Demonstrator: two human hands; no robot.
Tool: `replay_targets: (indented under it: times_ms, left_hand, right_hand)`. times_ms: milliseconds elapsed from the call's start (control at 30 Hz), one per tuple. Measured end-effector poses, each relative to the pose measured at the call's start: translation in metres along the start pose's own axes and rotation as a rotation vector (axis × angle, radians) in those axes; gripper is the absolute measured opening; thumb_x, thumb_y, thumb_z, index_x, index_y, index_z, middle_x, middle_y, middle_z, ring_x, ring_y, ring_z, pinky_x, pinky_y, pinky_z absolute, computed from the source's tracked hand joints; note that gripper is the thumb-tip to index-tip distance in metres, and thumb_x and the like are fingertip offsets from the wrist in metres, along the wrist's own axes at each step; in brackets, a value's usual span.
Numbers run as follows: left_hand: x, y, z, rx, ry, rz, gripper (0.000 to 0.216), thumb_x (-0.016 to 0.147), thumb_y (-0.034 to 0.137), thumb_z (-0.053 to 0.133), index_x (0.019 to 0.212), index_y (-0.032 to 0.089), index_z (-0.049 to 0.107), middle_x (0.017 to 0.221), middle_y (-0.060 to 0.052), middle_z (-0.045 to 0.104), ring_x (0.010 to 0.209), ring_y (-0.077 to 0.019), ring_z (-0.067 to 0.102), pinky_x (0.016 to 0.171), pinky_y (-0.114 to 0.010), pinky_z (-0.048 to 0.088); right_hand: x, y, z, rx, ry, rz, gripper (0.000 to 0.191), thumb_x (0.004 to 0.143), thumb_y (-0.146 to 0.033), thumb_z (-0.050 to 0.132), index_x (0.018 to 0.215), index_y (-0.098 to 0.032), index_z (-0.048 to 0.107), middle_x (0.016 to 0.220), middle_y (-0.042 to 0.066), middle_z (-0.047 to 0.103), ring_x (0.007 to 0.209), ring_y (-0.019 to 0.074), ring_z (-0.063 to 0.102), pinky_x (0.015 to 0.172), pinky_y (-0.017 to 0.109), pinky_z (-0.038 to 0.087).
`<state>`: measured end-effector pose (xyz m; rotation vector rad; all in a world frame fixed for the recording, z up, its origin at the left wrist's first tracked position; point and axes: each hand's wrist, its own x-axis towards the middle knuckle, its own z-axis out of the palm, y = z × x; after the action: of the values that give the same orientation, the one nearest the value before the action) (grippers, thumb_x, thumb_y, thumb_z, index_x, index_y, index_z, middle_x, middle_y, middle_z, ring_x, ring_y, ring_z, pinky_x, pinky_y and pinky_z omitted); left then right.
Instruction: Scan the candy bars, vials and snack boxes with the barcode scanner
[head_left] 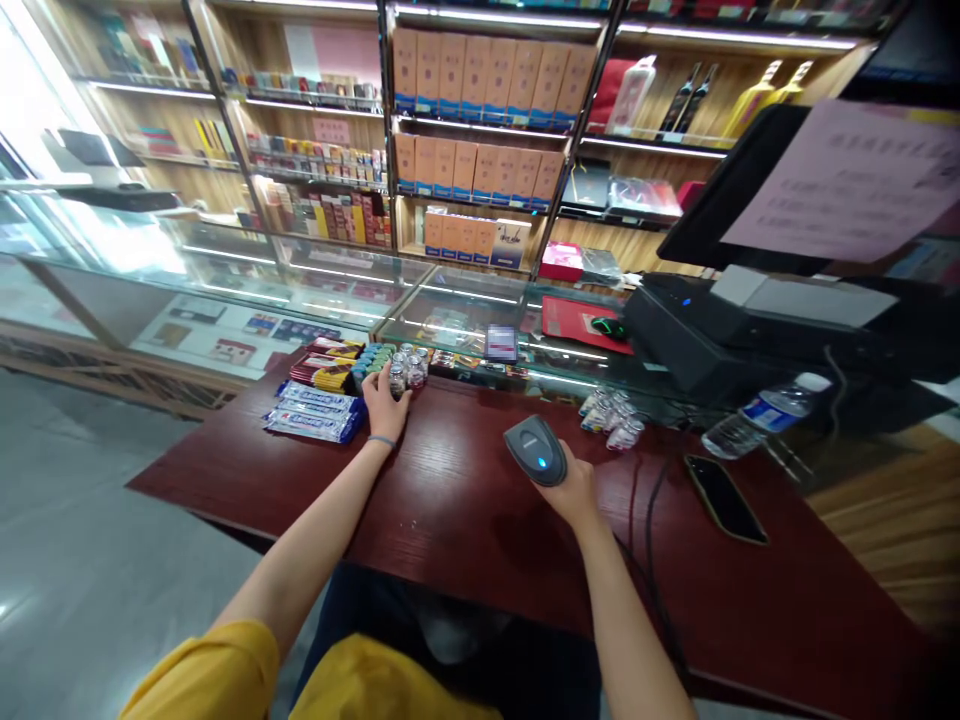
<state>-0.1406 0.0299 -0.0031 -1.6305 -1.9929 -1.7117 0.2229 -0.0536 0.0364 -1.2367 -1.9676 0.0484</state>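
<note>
My left hand (385,407) reaches to the back edge of the dark red table, with thumb and fingers closed round a small clear jar (397,380) at the front of a cluster. Other small jars (415,362) with pale lids stand right beside it, and green-topped ones (373,358) are just to the left. In my right hand (576,490) is a grey barcode scanner (537,452), lifted over the table, a blue light glowing on its top. Blue-and-white packets (313,414) lie left of my left hand, with red and yellow packets (328,364) behind them.
Another group of small jars (610,416) stands beyond my right hand. A water bottle (765,416) lies tilted near a phone (726,498). The scanner's black cable (651,540) runs along the right. Behind the table are a glass counter (480,290) and a monitor (739,190).
</note>
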Motion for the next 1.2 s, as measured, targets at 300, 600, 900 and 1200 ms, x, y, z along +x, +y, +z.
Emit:
replay_targets:
  times_ms: [300,600,900,1200]
  left_hand:
    - [-0.002,-0.003,0.004,0.049,-0.051,-0.006,0.062,0.072,0.013,0.071,0.131,0.017,0.050,0.124,-0.015,0.043,0.125,-0.0334,0.042,0.111,-0.054,0.034]
    - [-0.001,-0.001,0.000,-0.121,-0.012,-0.004,0.043,0.080,0.017,0.065,0.122,0.015,0.053,0.122,-0.015,0.054,0.122,-0.0295,0.049,0.112,-0.049,0.037]
    - [-0.007,0.022,-0.002,-0.937,-0.421,-0.428,0.065,0.078,0.038,0.074,0.135,0.024,0.046,0.118,-0.010,0.067,0.098,-0.0216,0.068,0.080,-0.037,0.059]
    - [-0.012,0.028,-0.005,-1.029,-0.627,-0.570,0.062,0.073,0.040,0.080,0.129,0.020,0.063,0.123,-0.013,0.068,0.102,-0.0257,0.069,0.085,-0.042,0.059]
  right_hand:
    - [-0.010,0.002,0.005,0.000,-0.046,0.026,0.041,0.073,-0.037,0.064,0.111,-0.021,0.061,0.073,0.005,0.074,0.064,0.0263,0.073,0.060,0.030,0.053]
    - [-0.008,-0.003,0.001,-0.007,-0.036,-0.008,0.040,0.074,-0.037,0.062,0.110,-0.019,0.061,0.074,0.006,0.075,0.063,0.0260,0.073,0.058,0.030,0.053]
    - [-0.012,-0.004,0.004,-0.036,-0.051,0.019,0.047,0.073,-0.035,0.064,0.117,-0.022,0.058,0.081,0.006,0.076,0.068,0.0270,0.074,0.062,0.032,0.054]
    - [-0.011,-0.023,0.001,0.004,-0.300,-0.095,0.062,0.068,-0.025,0.066,0.127,-0.025,0.048,0.091,0.003,0.076,0.073,0.0253,0.075,0.063,0.028,0.051]
